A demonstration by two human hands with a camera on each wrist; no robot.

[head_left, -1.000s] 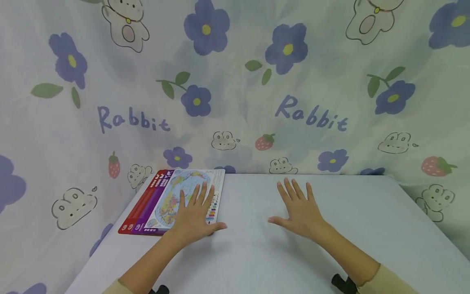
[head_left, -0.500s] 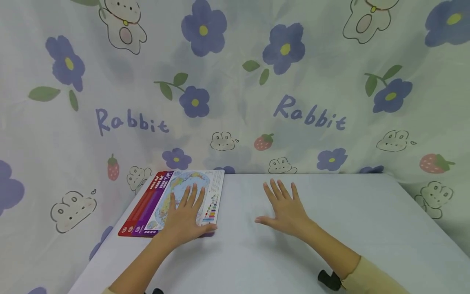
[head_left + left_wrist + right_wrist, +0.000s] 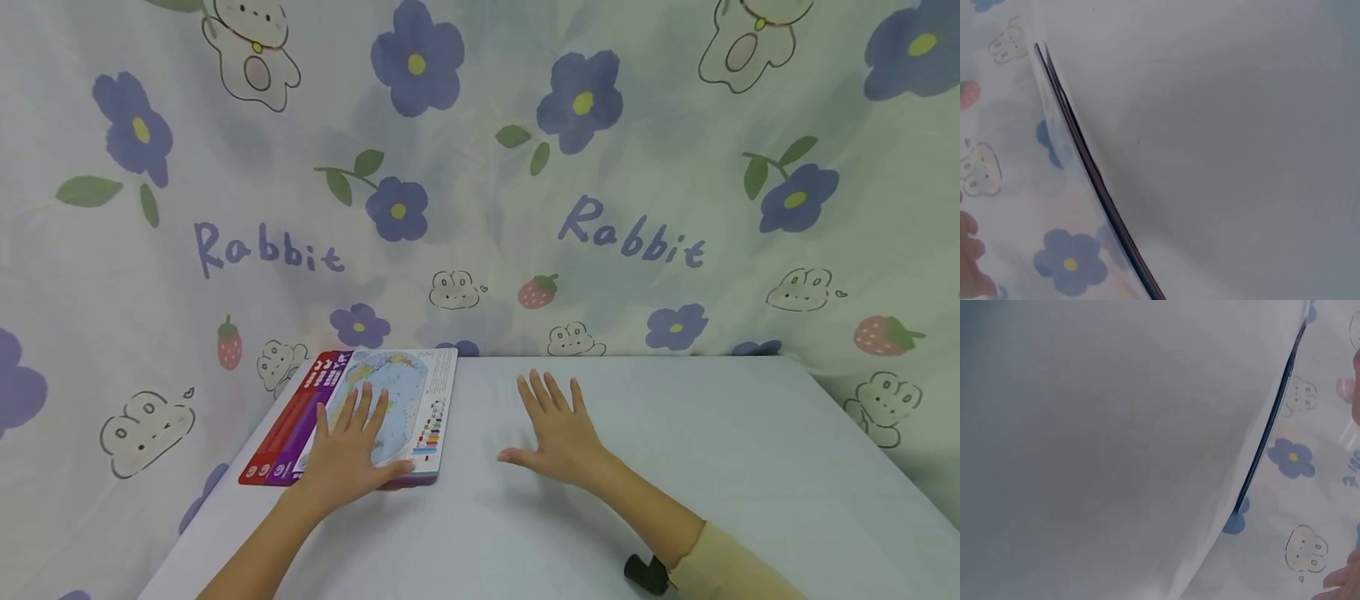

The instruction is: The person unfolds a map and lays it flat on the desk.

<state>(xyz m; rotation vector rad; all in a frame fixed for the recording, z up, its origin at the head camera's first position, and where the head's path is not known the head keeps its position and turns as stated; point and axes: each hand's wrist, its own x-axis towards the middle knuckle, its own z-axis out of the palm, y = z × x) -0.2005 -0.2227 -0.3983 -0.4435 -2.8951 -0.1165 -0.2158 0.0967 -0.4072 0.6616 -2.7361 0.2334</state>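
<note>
Rabbit-and-flower cloth (image 3: pixel 487 167) behind a white table (image 3: pixel 712 433) | map-topped stack (image 3: pixel 408 400), red and purple along its left, at the table's far left | left hand (image 3: pixel 345 454) over its near part, fingers spread, grasping nothing | right hand (image 3: pixel 566 442) right of it, likewise spread, unclenched | beige sleeve (image 3: pixel 731 567) near right, black object (image 3: pixel 647 575) beside it

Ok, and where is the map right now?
In the head view, the map lies on the far left part of the white table, partly hidden by the left hand, near the patterned curtain.
</note>
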